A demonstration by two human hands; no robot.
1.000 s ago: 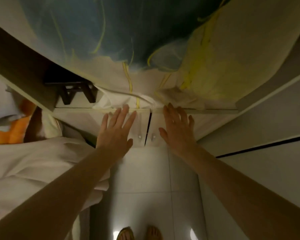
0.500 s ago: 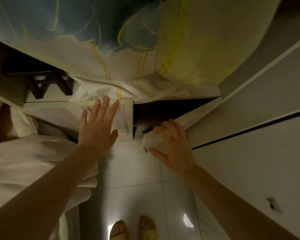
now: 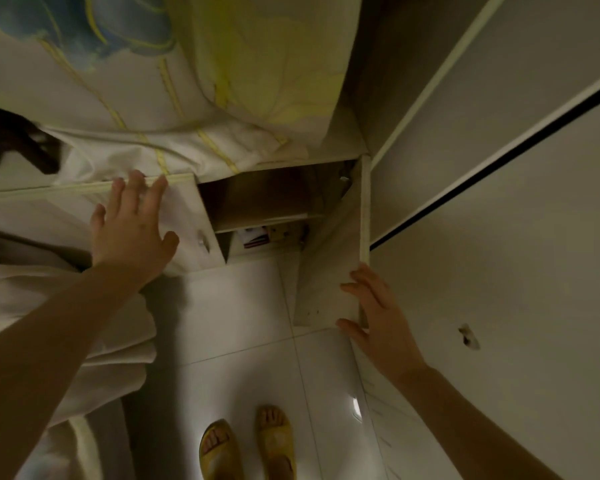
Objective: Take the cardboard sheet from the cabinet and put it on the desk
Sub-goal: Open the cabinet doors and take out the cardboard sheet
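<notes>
A low white cabinet has two doors. Its right door [image 3: 329, 271] is swung wide open toward me, and my right hand [image 3: 378, 320] grips its free edge. My left hand [image 3: 132, 223] lies flat with fingers spread on the closed left door [image 3: 187, 216], fingertips at its top edge. Inside the open half, a brown board [image 3: 257, 199] fills the dark upper part. It may be the cardboard sheet or a shelf; I cannot tell. Small boxes and a red-striped item [image 3: 257, 239] lie below it.
Bedding with a blue and yellow print [image 3: 187, 81] is piled on top of the cabinet. A white wall panel with a black seam [image 3: 499, 237] stands at the right. White cloth [image 3: 49, 306] hangs at the left. My feet in yellow sandals [image 3: 246, 445] stand on the white tiled floor.
My right hand has pulled the right cabinet door from closed to wide open, and the inside now shows. My left hand has stayed flat on the left door.
</notes>
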